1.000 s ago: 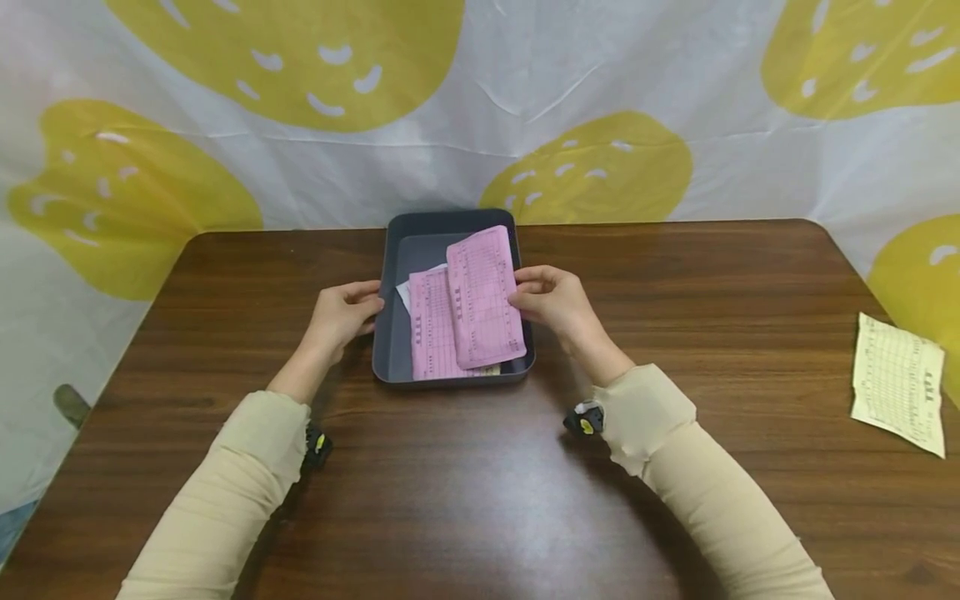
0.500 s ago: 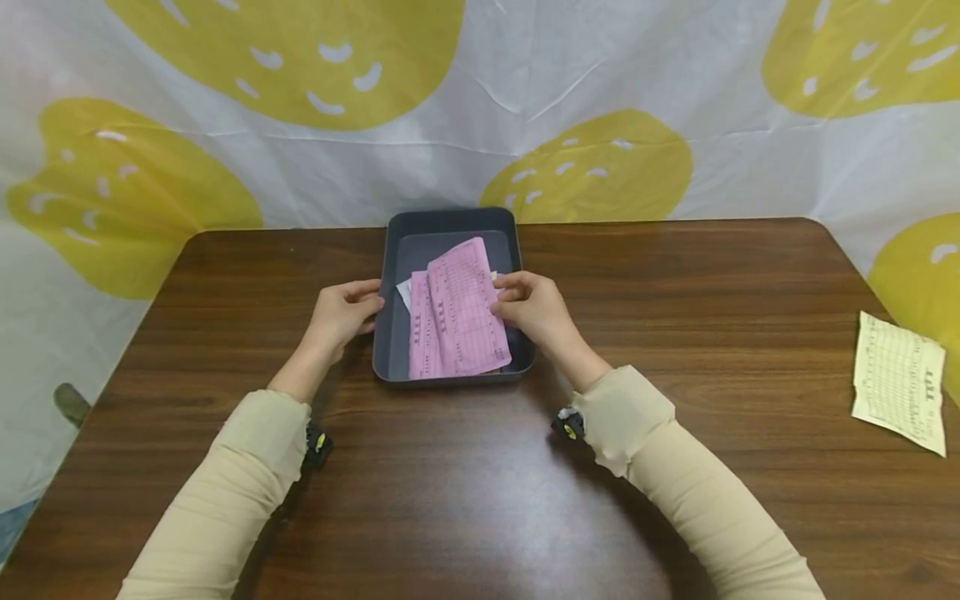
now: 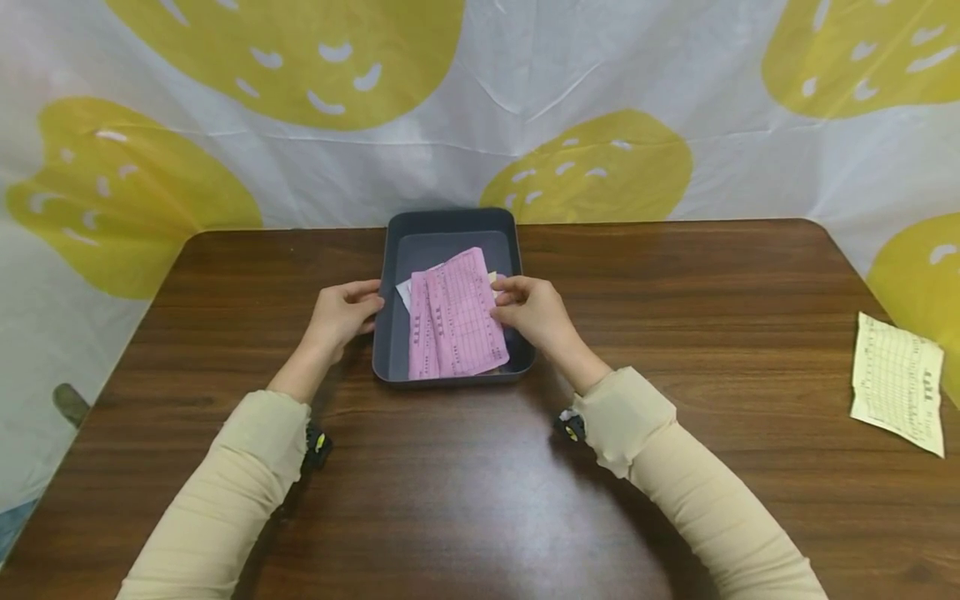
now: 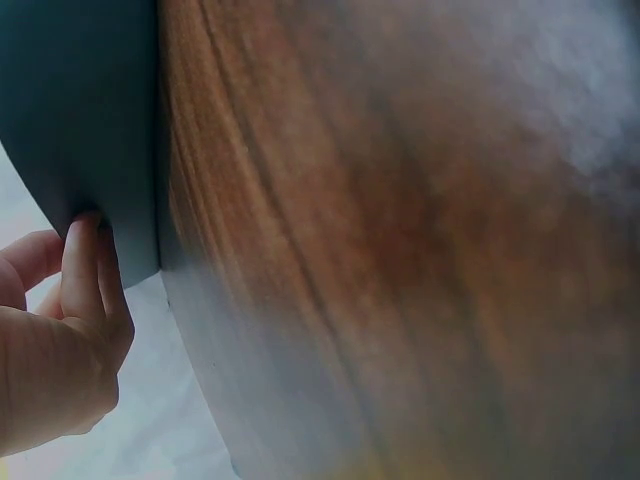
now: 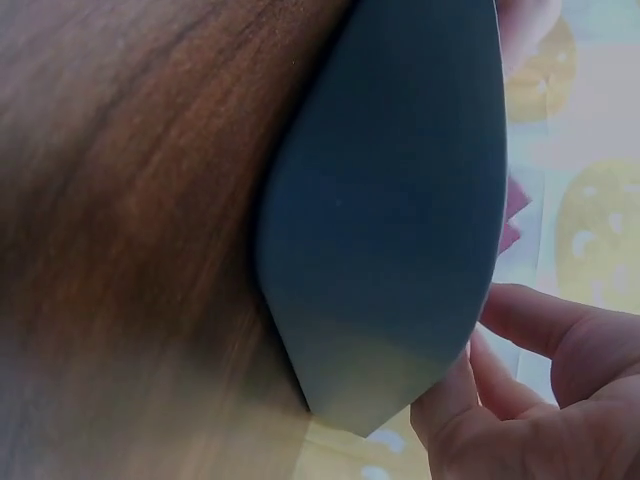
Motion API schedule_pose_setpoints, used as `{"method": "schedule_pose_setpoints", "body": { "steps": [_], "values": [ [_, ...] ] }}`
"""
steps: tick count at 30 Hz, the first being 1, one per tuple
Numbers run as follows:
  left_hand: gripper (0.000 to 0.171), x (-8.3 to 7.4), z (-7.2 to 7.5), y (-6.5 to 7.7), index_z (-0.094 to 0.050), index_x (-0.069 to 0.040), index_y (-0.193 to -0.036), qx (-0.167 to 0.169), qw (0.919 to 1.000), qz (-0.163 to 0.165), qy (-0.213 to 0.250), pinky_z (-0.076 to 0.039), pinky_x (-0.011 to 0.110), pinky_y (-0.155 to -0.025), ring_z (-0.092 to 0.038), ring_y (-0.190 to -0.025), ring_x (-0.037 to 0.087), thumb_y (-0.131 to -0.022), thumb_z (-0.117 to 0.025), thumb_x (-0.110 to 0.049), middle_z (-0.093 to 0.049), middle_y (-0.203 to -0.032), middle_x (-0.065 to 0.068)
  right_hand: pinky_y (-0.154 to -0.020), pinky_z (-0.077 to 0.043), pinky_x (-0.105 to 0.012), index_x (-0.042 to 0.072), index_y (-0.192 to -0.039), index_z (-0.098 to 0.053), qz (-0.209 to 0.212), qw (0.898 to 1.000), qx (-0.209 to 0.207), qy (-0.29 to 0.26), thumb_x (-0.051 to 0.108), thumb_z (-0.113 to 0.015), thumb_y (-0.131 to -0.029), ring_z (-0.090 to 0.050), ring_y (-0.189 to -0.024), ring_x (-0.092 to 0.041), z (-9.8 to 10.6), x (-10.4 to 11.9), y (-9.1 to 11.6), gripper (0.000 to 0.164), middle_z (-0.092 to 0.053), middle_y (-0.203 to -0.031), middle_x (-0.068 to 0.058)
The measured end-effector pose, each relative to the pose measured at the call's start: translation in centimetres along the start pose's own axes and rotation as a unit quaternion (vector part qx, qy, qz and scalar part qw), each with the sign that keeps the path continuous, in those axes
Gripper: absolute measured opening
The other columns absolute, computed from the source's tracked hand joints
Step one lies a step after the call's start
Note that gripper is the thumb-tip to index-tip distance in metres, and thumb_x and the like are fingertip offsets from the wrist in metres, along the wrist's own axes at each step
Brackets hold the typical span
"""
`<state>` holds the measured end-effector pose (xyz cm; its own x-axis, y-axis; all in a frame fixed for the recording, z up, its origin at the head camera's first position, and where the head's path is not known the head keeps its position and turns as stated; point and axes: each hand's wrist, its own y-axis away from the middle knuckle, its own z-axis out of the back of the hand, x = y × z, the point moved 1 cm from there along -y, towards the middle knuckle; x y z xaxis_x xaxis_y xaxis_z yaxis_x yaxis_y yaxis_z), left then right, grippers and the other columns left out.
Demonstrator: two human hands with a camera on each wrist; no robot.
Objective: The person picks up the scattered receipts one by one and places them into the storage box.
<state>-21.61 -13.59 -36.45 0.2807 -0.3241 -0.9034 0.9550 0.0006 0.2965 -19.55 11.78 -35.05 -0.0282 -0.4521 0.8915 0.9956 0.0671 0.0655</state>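
A dark grey rectangular tray (image 3: 452,223) stands near the table's back edge. My left hand (image 3: 341,315) holds its left wall, and the fingertips (image 4: 88,222) touch the outside of that wall in the left wrist view. My right hand (image 3: 537,308) reaches over the tray's right rim and pinches the right edge of a pink printed slip (image 3: 468,312). That slip overlaps another pink slip (image 3: 422,333) inside the tray. A white paper corner (image 3: 404,292) shows beneath on the left, and a pale yellow bit of paper (image 3: 492,278) shows beside the right fingertips.
A pale yellow printed slip (image 3: 897,383) lies at the right of the brown wooden table (image 3: 465,492). A white cloth with yellow shapes (image 3: 337,179) hangs just behind the table's back edge.
My right hand has moved left, over the tray's rim, with the upper pink slip, which now lies lower and covers more of the other pink slip. The left hand has stayed put.
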Motion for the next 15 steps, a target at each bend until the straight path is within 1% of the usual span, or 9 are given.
{"method": "schedule_pose_setpoints", "body": {
  "steps": [4, 7, 10, 15],
  "values": [
    [0.044, 0.2, 0.0, 0.0, -0.048, -0.002, -0.139, -0.002, 1.0, -0.003, 0.0, -0.052, 0.008, -0.065, -0.055, -0.087, -0.002, -0.096, -0.052, -0.008, -0.055, -0.136, 0.02, -0.076, -0.058, -0.024, -0.008, -0.119, -0.061, 0.004, 1.0, 0.013, 0.007, -0.004, -0.065, -0.082, -0.066, -0.089, -0.025, 0.2, -0.1, 0.1, 0.037, -0.067, -0.105, -0.026],
    [0.044, 0.4, 0.1, -0.1, -0.048, -0.002, -0.139, -0.002, 1.0, -0.006, 0.002, -0.052, 0.008, -0.065, -0.055, -0.085, -0.004, -0.096, -0.052, -0.008, -0.055, -0.136, 0.021, -0.077, -0.058, -0.024, -0.009, -0.12, -0.06, 0.013, 1.0, 0.019, 0.003, -0.003, -0.064, -0.083, -0.066, -0.087, -0.022, 0.6, -0.2, 0.2, 0.038, -0.067, -0.105, -0.028],
    [0.044, 0.4, 0.1, -0.2, -0.048, -0.001, -0.139, -0.003, 1.0, -0.006, 0.003, -0.052, 0.008, -0.065, -0.056, -0.086, -0.003, -0.096, -0.052, -0.008, -0.055, -0.136, 0.021, -0.074, -0.057, -0.023, -0.01, -0.12, -0.06, 0.017, 1.0, 0.022, -0.008, -0.004, -0.063, -0.084, -0.064, -0.08, -0.015, 1.2, -0.2, 0.3, 0.037, -0.066, -0.105, -0.029],
    [0.043, 0.4, 0.1, -0.2, -0.048, -0.003, -0.139, -0.006, 1.0, 0.001, -0.004, -0.051, 0.008, -0.064, -0.057, -0.098, 0.006, -0.097, -0.052, -0.009, -0.055, -0.136, 0.019, -0.071, -0.057, -0.019, -0.011, -0.12, -0.059, 0.009, 1.0, 0.02, -0.015, -0.004, -0.062, -0.085, -0.059, -0.073, -0.002, 3.1, -0.3, 0.4, 0.035, -0.065, -0.107, -0.03]
  ]
}}
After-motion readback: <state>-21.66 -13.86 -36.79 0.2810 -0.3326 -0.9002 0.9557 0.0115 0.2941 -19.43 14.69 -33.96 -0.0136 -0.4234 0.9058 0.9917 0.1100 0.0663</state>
